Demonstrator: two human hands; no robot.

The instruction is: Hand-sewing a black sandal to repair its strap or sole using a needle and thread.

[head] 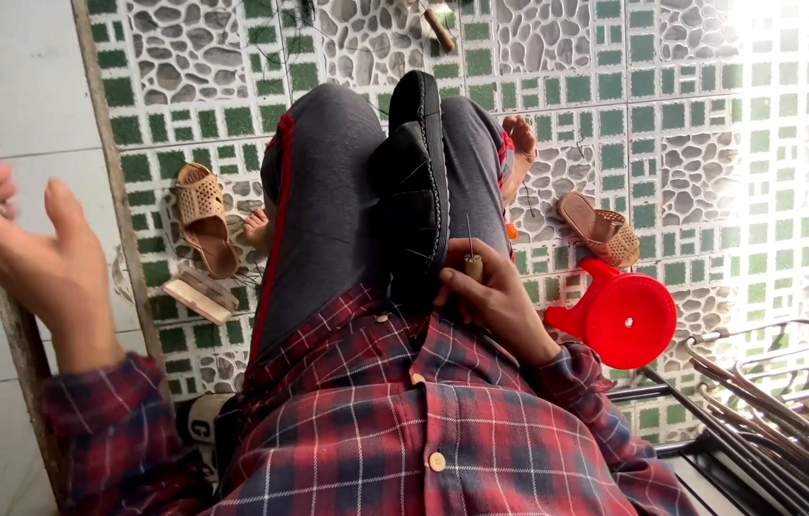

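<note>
A black shoe (417, 182) is clamped sole-out between my knees, in grey trousers. My right hand (487, 298) rests against its near end, shut on an awl (470, 258) with a wooden handle and a thin metal point sticking up. My left hand (27, 247) is raised far out to the left at the frame's edge, its fingers wrapped in white cloth or tape. It seems to pinch something, perhaps thread, but I cannot make it out.
Tan sandals lie on the green patterned tile floor, one at left (202, 216) and one at right (601, 227). A red plastic stool (626, 317) lies tipped over at right. Metal frame legs (767, 382) fill the lower right. A small wooden block (196, 294) sits by my left leg.
</note>
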